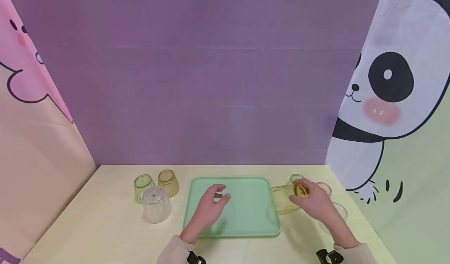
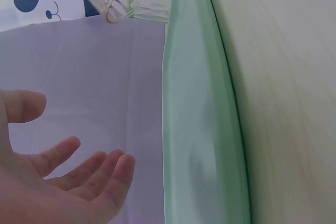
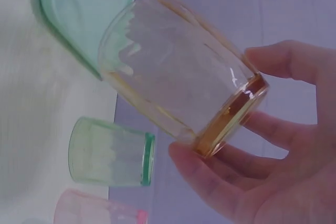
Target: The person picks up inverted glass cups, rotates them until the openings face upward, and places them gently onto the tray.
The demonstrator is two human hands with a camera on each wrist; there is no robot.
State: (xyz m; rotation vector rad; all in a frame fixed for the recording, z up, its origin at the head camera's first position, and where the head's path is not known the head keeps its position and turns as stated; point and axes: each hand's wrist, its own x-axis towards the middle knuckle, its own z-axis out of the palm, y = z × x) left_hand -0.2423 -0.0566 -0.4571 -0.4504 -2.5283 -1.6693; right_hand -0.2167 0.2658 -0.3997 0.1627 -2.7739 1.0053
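My right hand point(image 1: 316, 203) grips an amber-tinted drinking glass point(image 1: 284, 199) around its thick base, thumb on one side and fingers on the other. In the right wrist view the amber glass point(image 3: 173, 66) is tilted and raised, its wide mouth pointing toward the green tray point(image 1: 242, 209). The glass's mouth overlaps the tray's right edge in the head view. Over the left part of the tray hovers my left hand point(image 1: 211, 206), holding nothing, its fingers loosely spread. Behind and below the right hand stand a green glass point(image 3: 110, 151) and a pink glass point(image 3: 97, 209), both bottom up.
On the left of the table point(image 1: 105, 217), a green glass point(image 1: 142, 186), an amber glass point(image 1: 168, 182) and a clear glass point(image 1: 156, 205) stand grouped together. A clear glass point(image 1: 341, 210) is partly hidden by my right hand. A purple backdrop point(image 1: 211, 80) rises behind the table.
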